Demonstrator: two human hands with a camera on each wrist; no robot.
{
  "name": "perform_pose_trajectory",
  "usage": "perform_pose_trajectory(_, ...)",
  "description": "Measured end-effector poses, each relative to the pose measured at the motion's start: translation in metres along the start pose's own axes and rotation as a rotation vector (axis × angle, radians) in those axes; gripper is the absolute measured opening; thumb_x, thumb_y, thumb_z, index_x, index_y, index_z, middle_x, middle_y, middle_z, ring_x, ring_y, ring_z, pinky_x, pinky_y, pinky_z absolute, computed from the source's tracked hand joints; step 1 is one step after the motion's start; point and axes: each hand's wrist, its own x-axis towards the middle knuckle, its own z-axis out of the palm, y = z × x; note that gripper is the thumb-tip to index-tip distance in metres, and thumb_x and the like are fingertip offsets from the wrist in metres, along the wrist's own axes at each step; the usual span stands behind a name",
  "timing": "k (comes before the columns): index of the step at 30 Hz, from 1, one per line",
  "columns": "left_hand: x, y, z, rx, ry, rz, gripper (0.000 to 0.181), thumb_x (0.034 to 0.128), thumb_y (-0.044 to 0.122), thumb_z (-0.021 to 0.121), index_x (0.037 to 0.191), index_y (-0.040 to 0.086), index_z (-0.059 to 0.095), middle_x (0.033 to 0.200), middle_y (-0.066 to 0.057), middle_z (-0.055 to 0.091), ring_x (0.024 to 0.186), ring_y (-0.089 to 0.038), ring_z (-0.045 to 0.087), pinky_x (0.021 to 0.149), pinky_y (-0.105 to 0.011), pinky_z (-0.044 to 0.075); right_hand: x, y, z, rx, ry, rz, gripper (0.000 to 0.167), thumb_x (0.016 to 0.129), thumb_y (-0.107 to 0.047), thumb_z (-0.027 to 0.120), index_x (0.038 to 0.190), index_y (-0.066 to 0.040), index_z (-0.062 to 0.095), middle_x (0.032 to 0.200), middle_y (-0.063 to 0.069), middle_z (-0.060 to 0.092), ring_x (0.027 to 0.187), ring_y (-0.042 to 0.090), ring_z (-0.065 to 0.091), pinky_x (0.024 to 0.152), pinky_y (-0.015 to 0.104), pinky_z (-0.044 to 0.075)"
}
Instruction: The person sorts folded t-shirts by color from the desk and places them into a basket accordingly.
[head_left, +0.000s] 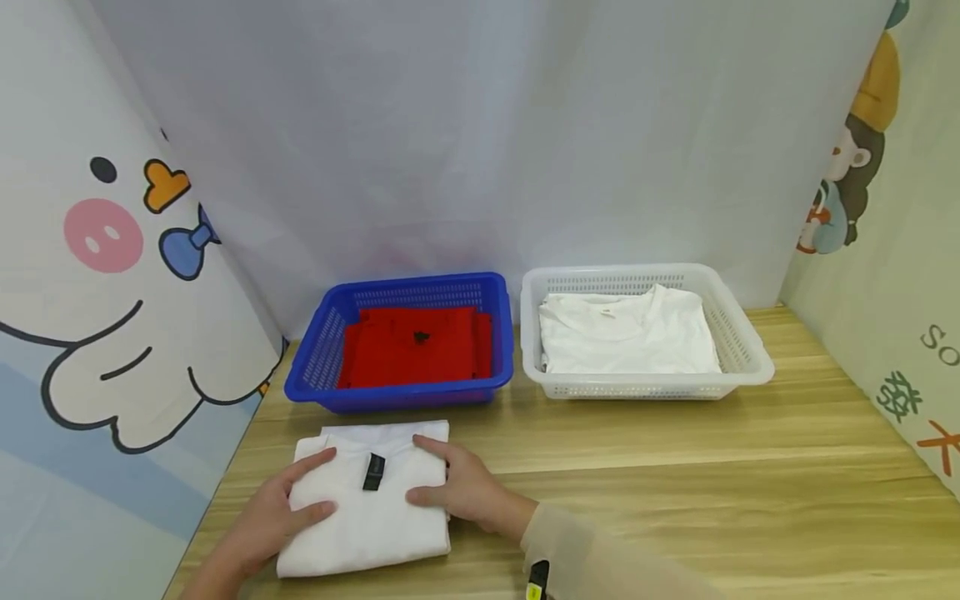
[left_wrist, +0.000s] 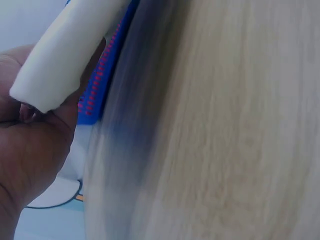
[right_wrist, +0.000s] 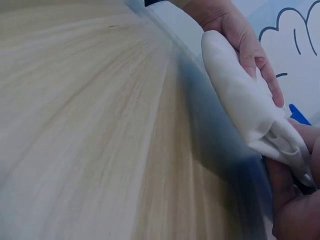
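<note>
A folded white shirt [head_left: 375,525] with a black neck label [head_left: 373,472] is held between both hands in front of the blue basket. My left hand [head_left: 264,521] grips its left side, thumb and a finger on top. The right hand [head_left: 472,492] grips the opposite side in the same way. In the right wrist view the folded shirt [right_wrist: 232,87] is raised off the table, and fingers [right_wrist: 280,182] of the right hand reach beneath it. The left wrist view shows the rounded edge of the shirt [left_wrist: 62,60] in the left hand [left_wrist: 35,150].
A blue basket [head_left: 408,397] holding folded red clothes [head_left: 412,350] stands behind the shirt. Right of it, a white basket [head_left: 645,382] contains folded white shirts [head_left: 626,333]. Both stand on the wood-grain table [head_left: 675,475] before a pale curtain [head_left: 480,150], with printed cloths at either side.
</note>
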Motion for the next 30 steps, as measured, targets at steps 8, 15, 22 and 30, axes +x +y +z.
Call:
perform_pose_trajectory(8, -0.010, 0.026, 0.018, -0.064, -0.004, 0.044, 0.073, 0.0791, 0.029, 0.080, 0.143, 0.031, 0.044, 0.146, -0.014, 0.036, 0.100, -0.029, 0.059, 0.074, -0.035, 0.055, -0.023, -0.018, -0.027, 0.017, -0.013, -0.016, 0.076, 0.078, -0.015, 0.081, 0.144, -0.027, 0.046, 0.122, 0.005, 0.061, 0.101, 0.015, 0.062, 0.081, 0.030, 0.053)
perform_pose_trajectory(15, -0.017, 0.056, 0.041, -0.168, -0.010, 0.082, 0.070, 0.0788, 0.025, 0.080, 0.140, 0.037, 0.047, 0.135, -0.017, 0.045, 0.087, -0.027, 0.064, 0.069, -0.039, 0.057, -0.045, -0.034, -0.058, 0.039, -0.025, -0.023, 0.076, 0.079, -0.014, 0.080, 0.145, -0.027, 0.044, 0.118, 0.012, 0.061, 0.096, 0.021, 0.065, 0.074, 0.035, 0.057)
perform_pose_trajectory(22, -0.008, 0.085, 0.062, -0.121, 0.001, 0.208, 0.068, 0.0777, 0.028, 0.081, 0.137, 0.042, 0.050, 0.142, -0.004, 0.042, 0.105, -0.027, 0.058, 0.075, -0.035, 0.056, -0.063, -0.047, -0.093, 0.055, -0.003, -0.073, 0.076, 0.080, -0.016, 0.079, 0.146, -0.020, 0.042, 0.118, 0.018, 0.059, 0.098, 0.025, 0.064, 0.075, 0.038, 0.057)
perform_pose_trajectory(30, 0.017, 0.127, 0.090, -0.091, -0.009, 0.397, 0.068, 0.0795, 0.026, 0.080, 0.139, 0.039, 0.049, 0.130, -0.008, 0.052, 0.092, -0.024, 0.063, 0.071, -0.035, 0.056, -0.075, -0.066, -0.144, -0.018, 0.098, -0.095, 0.078, 0.081, -0.018, 0.079, 0.148, -0.020, 0.040, 0.125, 0.022, 0.055, 0.099, 0.026, 0.063, 0.076, 0.038, 0.057)
